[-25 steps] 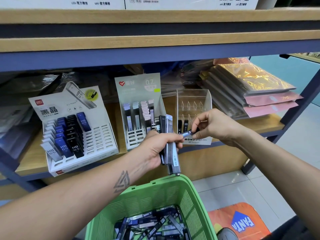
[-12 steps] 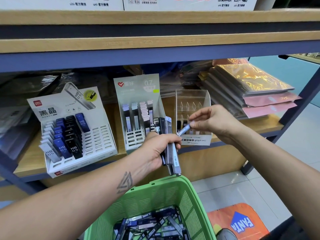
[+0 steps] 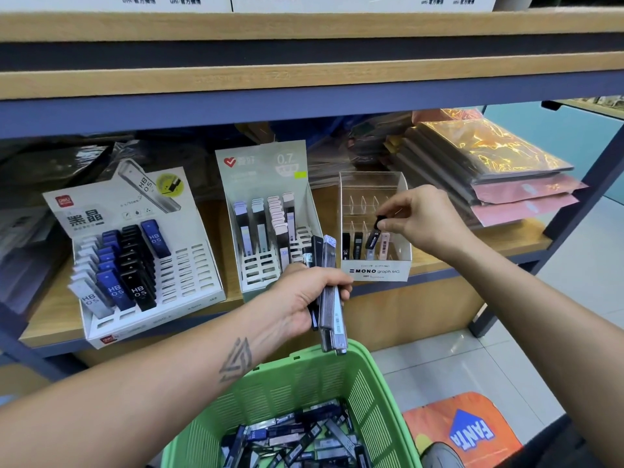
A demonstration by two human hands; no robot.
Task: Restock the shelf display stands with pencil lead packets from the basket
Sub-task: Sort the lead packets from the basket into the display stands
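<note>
We see two card stands (image 3: 141, 251) left of the clear MONO stand (image 3: 374, 261) – foil packs (image 3: 499, 170) stacked right. Our right hand (image 3: 425, 221) pinches a lead packet (image 3: 373, 236) tilted in its front row; our left hand (image 3: 310, 295) grips a bundle of packets (image 3: 332, 298) above the green basket (image 3: 371, 383).

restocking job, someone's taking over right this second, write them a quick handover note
Right hand: pinches the top of a dark lead packet, lowering it into the front row of the clear MONO stand.
Left hand: grips a bundle of packets above the green basket.
Done: the MONO stand's front row holds a few packets; its rear dividers look unfilled.
Left: seat this packet, place the ones in the left hand, then work through the many still in the basket. The white HB 0.5 stand and the 0.7 stand both have open slots.
</note>
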